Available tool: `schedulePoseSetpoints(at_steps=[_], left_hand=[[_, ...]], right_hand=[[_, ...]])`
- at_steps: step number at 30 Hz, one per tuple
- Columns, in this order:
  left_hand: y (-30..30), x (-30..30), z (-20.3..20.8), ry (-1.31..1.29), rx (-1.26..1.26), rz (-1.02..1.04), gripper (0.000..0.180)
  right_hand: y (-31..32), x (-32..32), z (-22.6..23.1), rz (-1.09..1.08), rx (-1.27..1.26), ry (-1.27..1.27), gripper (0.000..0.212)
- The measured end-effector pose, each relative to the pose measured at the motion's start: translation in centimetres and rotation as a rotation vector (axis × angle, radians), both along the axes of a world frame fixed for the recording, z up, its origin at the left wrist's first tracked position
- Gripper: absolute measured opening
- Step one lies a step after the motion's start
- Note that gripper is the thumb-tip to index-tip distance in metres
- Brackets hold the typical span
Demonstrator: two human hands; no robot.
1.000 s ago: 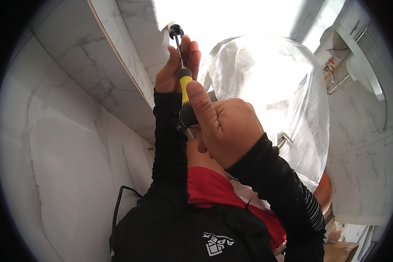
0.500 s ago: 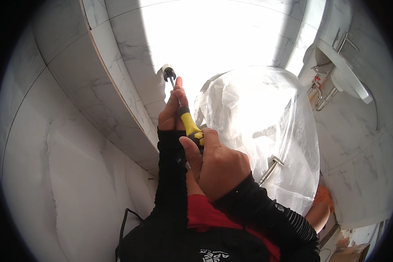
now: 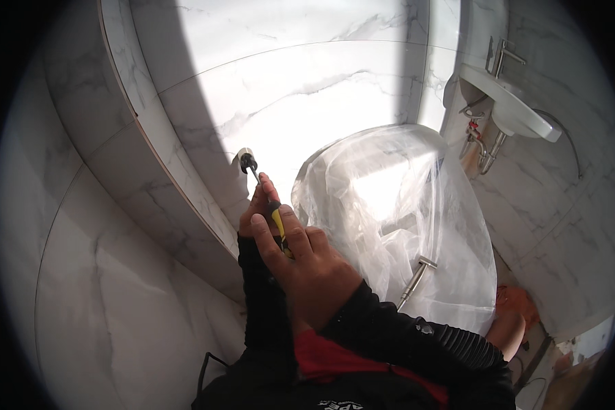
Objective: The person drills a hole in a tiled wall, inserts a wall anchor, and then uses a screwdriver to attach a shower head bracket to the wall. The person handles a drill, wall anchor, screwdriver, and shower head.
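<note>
A yellow-and-black screwdriver (image 3: pixel 277 217) slants up and away to a small round metal wall fitting (image 3: pixel 246 160) with a black inner part. Its tip is at that fitting, though exact contact is too small to make out. My left hand (image 3: pixel 254 213) is closed about the shaft, just short of the fitting. Nearer to me, my right hand (image 3: pixel 318 273) grips the handle, thumb on the left side and fingers over the top, hiding the butt end. The right wrist crosses in front of my left forearm.
Beside my right hand stands a large rounded object wrapped in clear plastic (image 3: pixel 458 232). A T-shaped metal piece (image 3: pixel 411 283) lies against it. A white washbasin (image 3: pixel 519 116) with tap and pipes hangs at right. A tiled ledge (image 3: pixel 164 171) runs along the left.
The view has shifted, so the fitting and basin sit differently in the picture. My right hand has moved forward along the handle, its fingers now covering more of it. The left hand stays at the shaft.
</note>
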State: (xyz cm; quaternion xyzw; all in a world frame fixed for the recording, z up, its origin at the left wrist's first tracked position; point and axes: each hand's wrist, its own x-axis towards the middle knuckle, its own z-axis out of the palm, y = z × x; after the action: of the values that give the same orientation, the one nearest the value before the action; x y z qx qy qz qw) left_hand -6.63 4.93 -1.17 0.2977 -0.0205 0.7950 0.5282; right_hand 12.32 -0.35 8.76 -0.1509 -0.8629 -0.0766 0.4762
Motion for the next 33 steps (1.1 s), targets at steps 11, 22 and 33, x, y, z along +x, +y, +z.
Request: schedulePoseSetpoints(at_steps=[11,22,33], left_hand=[[-0.4,0.3,-0.4,-0.272,-0.079,-0.202,0.034],[0.2,0.4,-0.4,-0.287,-0.027,-0.181,0.031],[-2.3,2.8,4.8,0.272,-0.631,0.431,0.032]], right_hand=[[1.2,-0.3,-0.3,0.032,0.064,-0.094,0.059],[0.9,-0.3,-0.7,-0.063,0.016,-0.092,0.064],[0.1,-0.6,0.1,-0.111,-0.082,-0.079,0.055]])
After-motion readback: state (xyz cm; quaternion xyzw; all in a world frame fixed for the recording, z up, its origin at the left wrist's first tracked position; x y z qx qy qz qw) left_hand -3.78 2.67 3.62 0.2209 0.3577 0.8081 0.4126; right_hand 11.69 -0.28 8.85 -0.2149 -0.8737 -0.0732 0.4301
